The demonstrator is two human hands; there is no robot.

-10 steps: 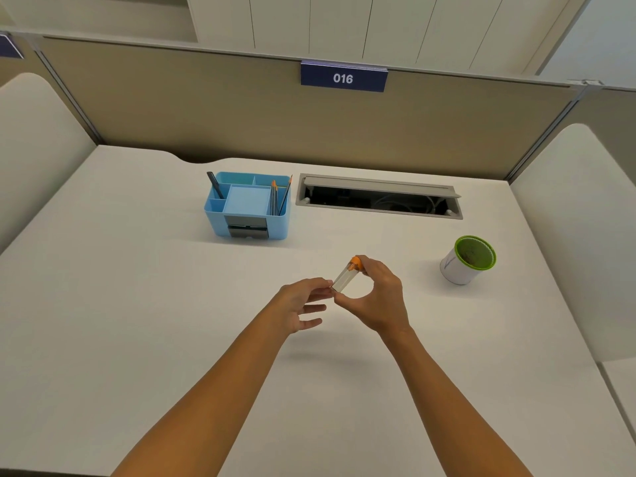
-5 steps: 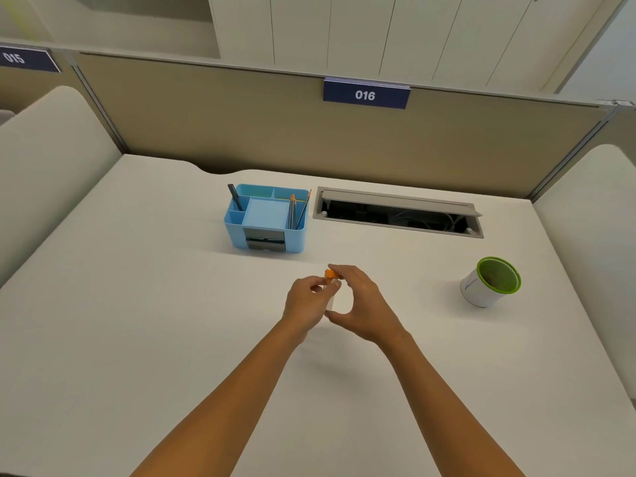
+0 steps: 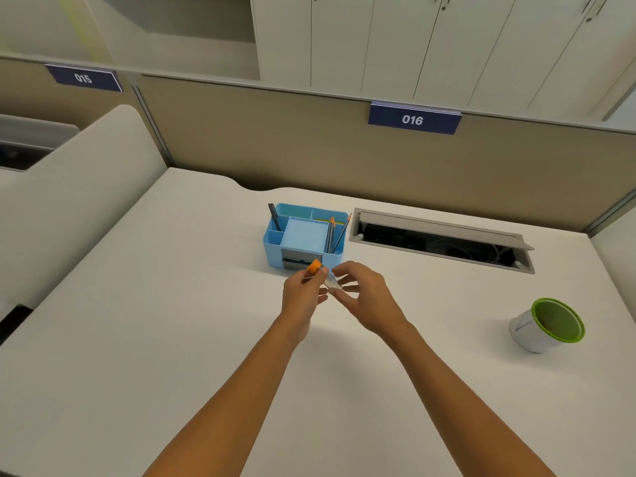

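A small clear tube (image 3: 333,283) with an orange cap (image 3: 314,266) is held above the white desk (image 3: 172,339), just in front of the blue desk organizer (image 3: 303,235). My left hand (image 3: 303,292) grips the capped end, and the cap sticks out above its fingers. My right hand (image 3: 364,297) has its thumb and fingertips pinching the clear end, with the other fingers loosely spread. Much of the tube is hidden between the two hands.
The blue organizer holds pencils (image 3: 335,232) and a dark pen (image 3: 274,216). An open cable tray (image 3: 440,241) is set into the desk at the back right. A white cup with a green rim (image 3: 547,325) stands at the right. Beige partition panels surround the desk.
Both hands moved forward with the tube toward the organizer. My left hand took hold of the orange-capped end, which my right hand's fingers held before. The view tilted up and left.
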